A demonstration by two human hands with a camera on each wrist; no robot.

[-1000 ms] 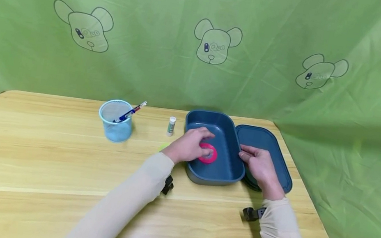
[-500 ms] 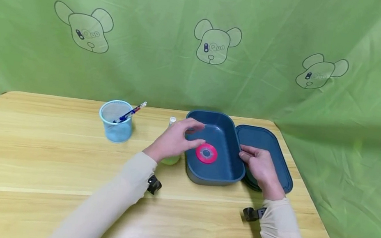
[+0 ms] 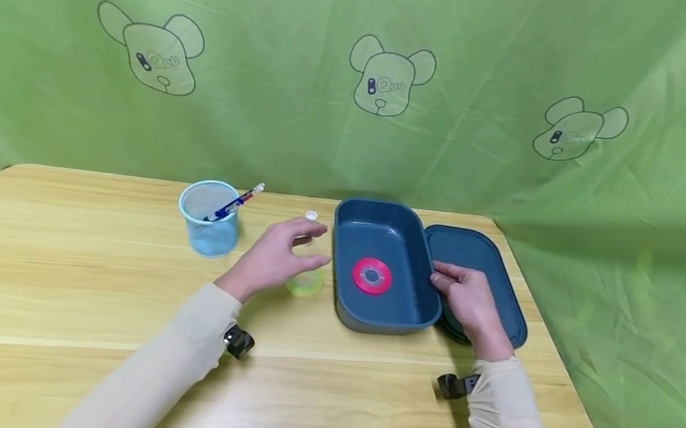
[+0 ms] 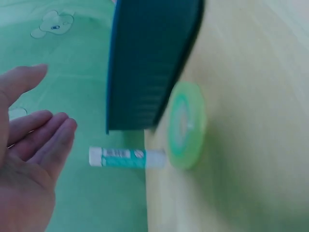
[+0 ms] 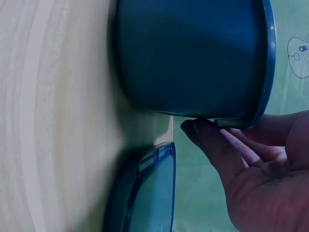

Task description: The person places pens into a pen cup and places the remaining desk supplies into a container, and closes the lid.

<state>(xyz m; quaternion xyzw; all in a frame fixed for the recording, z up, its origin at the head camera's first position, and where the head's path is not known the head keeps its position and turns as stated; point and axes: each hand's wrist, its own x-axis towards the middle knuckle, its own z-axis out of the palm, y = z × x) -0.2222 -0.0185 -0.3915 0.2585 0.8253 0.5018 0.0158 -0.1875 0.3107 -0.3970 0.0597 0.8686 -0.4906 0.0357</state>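
My left hand (image 3: 277,257) hovers over the table left of the dark blue box, fingers and thumb spread apart and holding nothing. Below its fingers lies a lime-green ring-shaped roll (image 3: 305,283), partly hidden in the head view. Behind it a white glue stick (image 4: 126,158) with a green label stands upright. Inside the blue box (image 3: 395,319) a pink ring-shaped roll (image 3: 372,276), like a tape roll, lies flat on the floor. My right hand (image 3: 472,302) touches the box's outer right wall near the rim with its fingertips; some fingertips are hidden behind the rim in the right wrist view.
A matching dark blue lid (image 3: 496,287) lies right of the box, under my right hand. Further left stands a light blue mesh pen cup (image 3: 212,234) with pens (image 3: 233,205) leaning in it. A green curtain (image 3: 277,121) hangs behind the wooden table (image 3: 70,276).
My left hand has let go of the pink roll in the box and moved left out of it, over the green roll. The right hand and box stay put.
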